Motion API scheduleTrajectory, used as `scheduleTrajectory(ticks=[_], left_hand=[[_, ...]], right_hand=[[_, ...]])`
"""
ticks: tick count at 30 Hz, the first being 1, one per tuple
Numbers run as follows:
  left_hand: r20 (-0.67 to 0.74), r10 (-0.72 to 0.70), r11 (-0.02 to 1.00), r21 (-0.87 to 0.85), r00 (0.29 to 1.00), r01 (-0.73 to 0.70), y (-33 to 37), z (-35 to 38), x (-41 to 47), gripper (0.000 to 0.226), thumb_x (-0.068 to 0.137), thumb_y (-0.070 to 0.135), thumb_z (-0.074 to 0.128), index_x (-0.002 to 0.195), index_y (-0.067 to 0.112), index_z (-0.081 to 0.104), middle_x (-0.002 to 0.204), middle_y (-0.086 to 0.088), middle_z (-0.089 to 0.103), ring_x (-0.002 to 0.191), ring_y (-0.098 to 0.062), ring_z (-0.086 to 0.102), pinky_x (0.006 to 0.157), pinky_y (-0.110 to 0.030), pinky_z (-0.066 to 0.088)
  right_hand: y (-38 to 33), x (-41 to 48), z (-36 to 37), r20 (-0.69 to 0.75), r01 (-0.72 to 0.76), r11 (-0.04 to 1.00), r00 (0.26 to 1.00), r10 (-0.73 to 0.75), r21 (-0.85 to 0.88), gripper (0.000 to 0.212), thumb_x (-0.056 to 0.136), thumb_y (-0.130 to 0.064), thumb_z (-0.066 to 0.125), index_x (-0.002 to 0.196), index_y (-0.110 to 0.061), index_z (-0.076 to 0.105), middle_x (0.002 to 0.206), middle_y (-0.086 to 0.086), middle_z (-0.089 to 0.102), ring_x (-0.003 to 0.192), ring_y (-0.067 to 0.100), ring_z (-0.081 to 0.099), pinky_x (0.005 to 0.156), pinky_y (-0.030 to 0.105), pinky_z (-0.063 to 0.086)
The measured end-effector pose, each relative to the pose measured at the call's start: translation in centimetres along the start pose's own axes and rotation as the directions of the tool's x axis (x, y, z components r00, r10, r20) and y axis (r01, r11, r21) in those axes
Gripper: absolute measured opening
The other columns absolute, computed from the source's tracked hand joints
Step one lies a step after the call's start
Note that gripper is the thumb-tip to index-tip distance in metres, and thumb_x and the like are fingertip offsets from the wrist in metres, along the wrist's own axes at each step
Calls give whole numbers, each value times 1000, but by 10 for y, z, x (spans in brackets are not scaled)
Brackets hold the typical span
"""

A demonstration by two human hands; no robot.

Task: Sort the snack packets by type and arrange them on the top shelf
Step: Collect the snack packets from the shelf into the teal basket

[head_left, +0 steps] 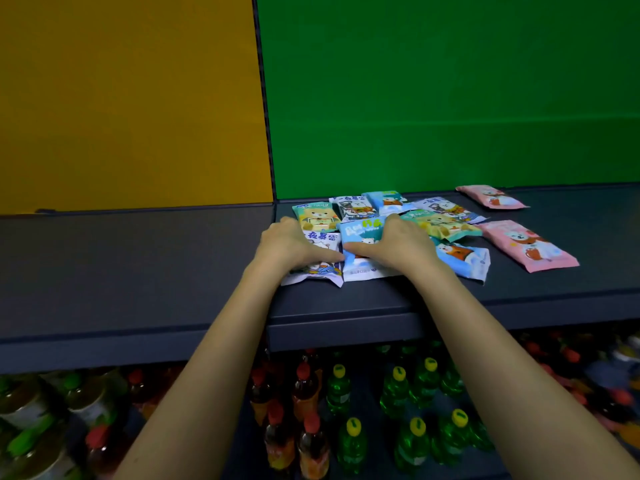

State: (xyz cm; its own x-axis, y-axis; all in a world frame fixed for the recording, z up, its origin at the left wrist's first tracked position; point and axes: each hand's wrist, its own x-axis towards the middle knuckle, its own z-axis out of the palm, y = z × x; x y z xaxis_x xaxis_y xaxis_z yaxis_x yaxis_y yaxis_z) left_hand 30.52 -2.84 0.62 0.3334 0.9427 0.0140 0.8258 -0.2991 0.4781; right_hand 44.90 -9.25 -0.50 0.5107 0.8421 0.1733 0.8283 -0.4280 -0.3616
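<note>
White packet [323,242]: beneath left grip [294,244], fingers flat, unclosed. Blue packet [362,230]: touching its right edge, beneath right grip [394,245], likewise flat. Both long axes run front-to-back.

white pkt [322,238]: "夜暴富" | blue pkt [362,230]: txt unreadable

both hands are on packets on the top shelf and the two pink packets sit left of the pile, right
No. The head view shows the far pink packet and the near pink packet right of the pile, not left. The left hand and right hand do rest on packets on the top shelf.
</note>
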Motion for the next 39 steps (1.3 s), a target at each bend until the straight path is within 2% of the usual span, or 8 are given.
scheduleTrajectory(ticks=[3,8,12,21,24,30,34,39], left_hand=[[-36,-38,997,-73,999,36,-2,-1,0,96,60,54,79,126,-2,39,128,-13,51,118,-29,49,77,-31,40],[-130,-47,909,-417,990,-12,-24,-3,-1,62,54,37,88,101,5,64,98,-8,71,94,-23,67,85,-40,54],[-135,-73,576,-815,988,-69,-33,-15,-29,42,72,10,79,108,-2,62,80,-7,72,60,-13,69,62,-29,59],[-337,-384,508,-854,860,-108,-121,-47,-153,26,77,1,69,101,3,60,75,-6,72,57,-11,68,57,-25,57],[-401,-492,536,-839,773,-94,-169,-46,-219,19,73,2,72,88,8,62,65,1,72,55,-10,68,57,-24,57],[-434,-778,464,-885,454,-51,-251,-24,-368,43,69,0,75,108,1,57,80,-6,73,58,-10,68,60,-27,58],[-407,-881,399,-913,240,-84,-287,-13,-460,32,76,-9,65,104,5,58,66,2,73,53,-10,67,51,-23,56],[-349,-936,344,-935,51,-91,-333,1,-556,26,76,-10,65,93,9,59,63,3,72,51,-10,67,50,-24,56]], right_hand=[[-1,1,0,-4,-14,997,1000,14,72,62,72,-63,63,95,-10,41,111,11,58,107,31,53,70,32,34],[-1,3,-5,-53,66,968,997,-54,243,62,82,-45,63,122,-3,41,126,15,54,116,31,50,79,35,38],[1,-3,-15,-138,143,875,986,-88,462,57,85,-37,62,125,-2,40,122,15,56,112,31,53,80,32,38],[-51,-72,1,-8,230,514,918,-397,826,37,80,-35,69,107,-18,51,110,-2,65,97,14,63,88,34,50],[-83,-109,28,83,192,445,846,-527,875,36,79,-34,70,106,-17,52,105,-2,67,91,13,65,83,35,53],[-159,-213,96,296,-5,368,604,-740,930,22,80,-28,70,93,-24,53,101,-1,68,86,13,66,76,32,54],[-209,-298,142,404,-117,390,376,-834,914,27,83,-21,67,106,-14,54,100,1,67,82,9,64,70,20,53],[-256,-396,200,481,-120,466,192,-855,876,30,84,-19,67,109,-10,53,101,1,66,83,8,63,70,19,52]])
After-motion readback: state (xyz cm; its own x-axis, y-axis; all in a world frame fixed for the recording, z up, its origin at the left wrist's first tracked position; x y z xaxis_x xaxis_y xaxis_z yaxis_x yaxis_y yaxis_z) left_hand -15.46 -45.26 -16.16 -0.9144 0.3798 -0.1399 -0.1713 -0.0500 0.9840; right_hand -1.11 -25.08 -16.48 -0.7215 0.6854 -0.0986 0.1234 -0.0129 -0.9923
